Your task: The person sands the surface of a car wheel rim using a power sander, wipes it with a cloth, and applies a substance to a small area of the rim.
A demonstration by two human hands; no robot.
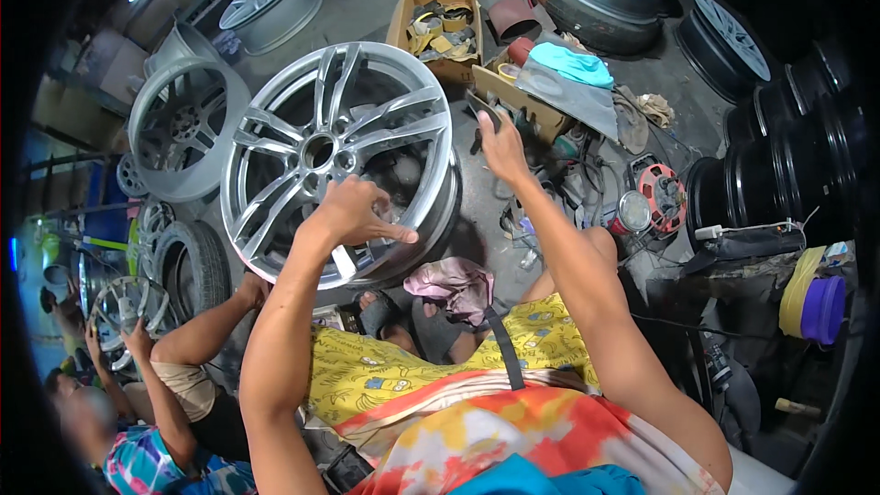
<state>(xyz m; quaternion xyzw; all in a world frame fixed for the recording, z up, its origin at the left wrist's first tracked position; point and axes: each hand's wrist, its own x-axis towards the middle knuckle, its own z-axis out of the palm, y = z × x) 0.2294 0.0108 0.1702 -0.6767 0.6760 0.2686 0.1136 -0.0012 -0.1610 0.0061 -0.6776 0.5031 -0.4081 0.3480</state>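
Observation:
A silver alloy wheel rim (320, 152) with paired spokes lies face up and tilted in front of me. My left hand (356, 211) is over its lower spokes, thumb spread from the bent fingers, with nothing seen in it; whether it touches the metal I cannot tell. Beyond the rim's right edge, my right hand (502, 148) grips a small dark flat piece (483, 108) between thumb and fingers. That piece is close to an open cardboard box (521, 106) holding tools. A crumpled pink cloth (451, 288) hangs by my knees, just below the rim.
Behind the rim stands a cardboard box (397, 27) of yellow and dark scraps. More rims (188, 128) and a tyre (191, 261) are at left, where another person (174, 403) works. Cables and a red reel-like object (662, 197) lie right, near stacked black rims (779, 142).

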